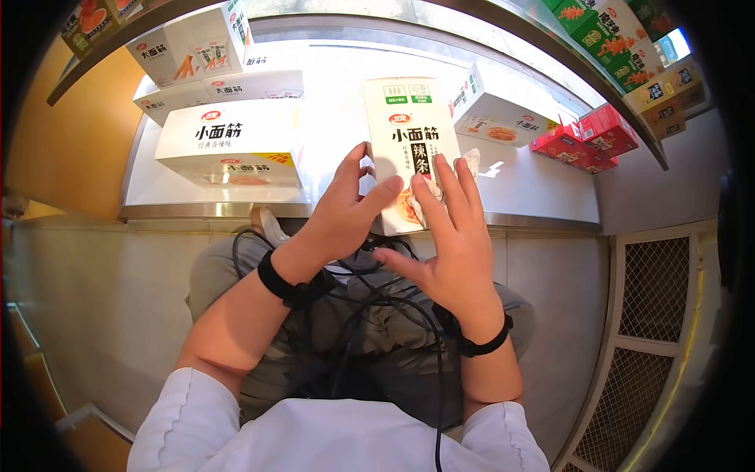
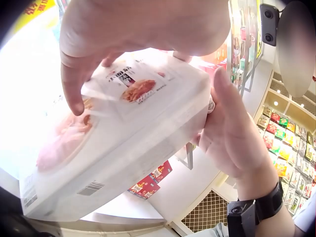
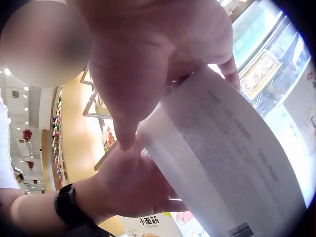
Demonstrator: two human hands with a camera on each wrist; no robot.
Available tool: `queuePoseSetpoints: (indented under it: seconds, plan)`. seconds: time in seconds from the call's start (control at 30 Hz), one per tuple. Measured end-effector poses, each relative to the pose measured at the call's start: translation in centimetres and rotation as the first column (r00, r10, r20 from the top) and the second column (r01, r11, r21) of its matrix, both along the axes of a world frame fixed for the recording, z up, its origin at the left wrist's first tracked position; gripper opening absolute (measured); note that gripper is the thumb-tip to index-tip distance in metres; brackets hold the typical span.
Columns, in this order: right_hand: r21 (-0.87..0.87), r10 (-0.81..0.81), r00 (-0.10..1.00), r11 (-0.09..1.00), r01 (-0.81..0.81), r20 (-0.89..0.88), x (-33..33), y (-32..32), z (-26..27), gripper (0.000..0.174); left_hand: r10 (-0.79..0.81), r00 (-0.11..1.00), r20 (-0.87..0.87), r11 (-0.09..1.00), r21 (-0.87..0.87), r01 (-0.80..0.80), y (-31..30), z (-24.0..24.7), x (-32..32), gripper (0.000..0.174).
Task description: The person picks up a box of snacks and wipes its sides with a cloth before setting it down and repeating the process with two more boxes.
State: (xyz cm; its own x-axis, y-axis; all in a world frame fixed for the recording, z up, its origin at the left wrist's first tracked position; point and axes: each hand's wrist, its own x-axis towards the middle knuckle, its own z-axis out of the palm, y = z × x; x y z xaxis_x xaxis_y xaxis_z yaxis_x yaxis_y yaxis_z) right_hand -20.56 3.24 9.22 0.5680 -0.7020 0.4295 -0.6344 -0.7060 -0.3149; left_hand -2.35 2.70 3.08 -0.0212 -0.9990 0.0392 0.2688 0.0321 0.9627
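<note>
Sunlit white worktop point(image 1: 543, 189) with a metal strip point(image 1: 212, 211) along the front, and a person in a white top point(image 1: 330, 433) and grey trousers point(image 1: 220, 275) is right up against it, thin black cable point(image 1: 438, 370) looping over their lap. Black band point(image 1: 494, 340) on each wrist. Left hand point(image 1: 338, 216) has got hold of a tall cream cardboard box point(image 1: 403, 149) with a red oval logo and black Chinese lettering, fingers round the left edge and thumb across the front. It's up in front of the person at the worktop's near edge; can't tell if it touches the surface. Right hand point(image 1: 452, 244) isn't clenched, its fingers are stretched out over the box's right side, on some crumpled white stuff point(image 1: 472, 163) (too unclear to say what). Further back on the left: a wide white carton point(image 1: 228, 145) with a yellow corner, then stacked white boxes point(image 1: 189, 55) behind. Over on the right, a white box with a food picture point(image 1: 499, 106), with shiny red boxes point(image 1: 605, 130) just beside it. Way up top right, green boxes point(image 1: 599, 35).
</note>
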Motion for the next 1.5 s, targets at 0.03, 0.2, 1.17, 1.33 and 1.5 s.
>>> queuePoseSetpoints:
  seconds: [0.03, 0.2, 1.17, 1.33, 1.5]
  plan:
    - [-0.041, -0.041, 0.999, 0.998, 0.042, 0.032, -0.2, -0.5, -0.8, 0.075, -0.033, 0.999, 0.025, 0.999, -0.001, 0.033, -0.1, -0.4, 0.0, 0.071]
    - [-0.111, -0.162, 0.970, 0.977, 0.184, 0.182, -1.3, -3.0, -2.7, 0.068, -0.157, 0.905, 0.397, 0.987, 0.089, 0.132, 0.3, -0.6, 0.0, 0.064]
    - [0.331, -0.096, 0.916, 0.943, -0.042, 0.389, -6.7, -3.9, -1.0, 0.057, -0.144, 0.850, 0.506, 0.960, 0.280, -0.004, -1.6, -4.2, 0.3, 0.077]
    - [0.250, -0.004, 0.951, 0.965, -0.077, 0.309, -5.3, -2.6, -0.7, 0.060, -0.232, 0.793, 0.563, 0.908, 0.418, -0.031, -2.5, -4.2, 2.0, 0.073]
    - [0.135, -0.028, 0.961, 0.991, -0.009, 0.275, -3.4, -1.8, -0.7, 0.059, -0.205, 0.797, 0.568, 0.922, 0.385, -0.037, -3.3, -6.4, 2.0, 0.069]
